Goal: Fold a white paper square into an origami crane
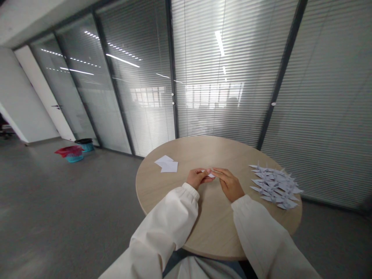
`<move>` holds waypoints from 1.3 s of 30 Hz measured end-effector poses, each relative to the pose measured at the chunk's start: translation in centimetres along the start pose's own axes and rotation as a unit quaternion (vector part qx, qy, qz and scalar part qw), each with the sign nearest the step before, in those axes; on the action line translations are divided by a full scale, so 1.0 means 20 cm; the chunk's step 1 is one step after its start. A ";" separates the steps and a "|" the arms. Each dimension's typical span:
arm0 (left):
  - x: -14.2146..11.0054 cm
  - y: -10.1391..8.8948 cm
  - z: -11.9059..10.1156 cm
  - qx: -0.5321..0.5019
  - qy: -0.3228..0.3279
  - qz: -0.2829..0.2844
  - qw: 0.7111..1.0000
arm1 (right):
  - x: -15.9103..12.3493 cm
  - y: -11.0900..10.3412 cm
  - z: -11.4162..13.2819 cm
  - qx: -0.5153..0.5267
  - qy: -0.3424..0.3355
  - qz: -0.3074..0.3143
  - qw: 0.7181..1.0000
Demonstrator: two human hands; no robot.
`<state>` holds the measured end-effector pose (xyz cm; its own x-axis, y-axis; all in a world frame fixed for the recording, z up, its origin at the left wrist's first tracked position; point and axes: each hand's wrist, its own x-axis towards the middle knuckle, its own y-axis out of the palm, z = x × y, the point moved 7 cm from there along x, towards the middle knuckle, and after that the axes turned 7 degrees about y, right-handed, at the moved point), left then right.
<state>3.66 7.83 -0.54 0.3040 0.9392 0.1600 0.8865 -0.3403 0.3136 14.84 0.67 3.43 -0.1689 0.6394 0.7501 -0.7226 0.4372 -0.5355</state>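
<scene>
Between my two hands, over the middle of a round wooden table (209, 221), is a small piece of folded white paper (211, 175). My left hand (198, 177) pinches it from the left, thumb on top. My right hand (229, 182) has its fingers on the paper's right side, closed against it. Much of the paper is hidden by the fingers, so its exact shape cannot be made out. To the left lie a few loose white paper squares (169, 166). On the right of the table sits a dense group of folded white paper cranes (276, 186).
Glass partitions with blinds (226, 108) rise just behind the table. On the grey floor to the left stand a bin with a red liner (71, 152) and a bin with a black liner (86, 144). A white door (46, 95) is farther back.
</scene>
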 end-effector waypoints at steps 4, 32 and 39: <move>0.01 -0.01 0.00 -0.001 0.024 0.007 1.000 | 0.01 -0.01 0.00 0.017 0.023 -0.012 1.000; -0.06 0.06 -0.16 0.106 0.150 0.016 0.983 | 0.02 -0.07 -0.08 0.111 0.163 -0.085 0.977; -0.07 0.07 -0.17 0.108 0.150 0.012 0.983 | 0.02 -0.07 -0.07 0.098 0.157 -0.098 0.978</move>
<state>3.25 5.88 2.84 0.2367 0.8640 0.4445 0.9436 -0.3134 0.1067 16.78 1.25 3.90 0.1781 0.7315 0.6581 -0.8402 0.4612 -0.2853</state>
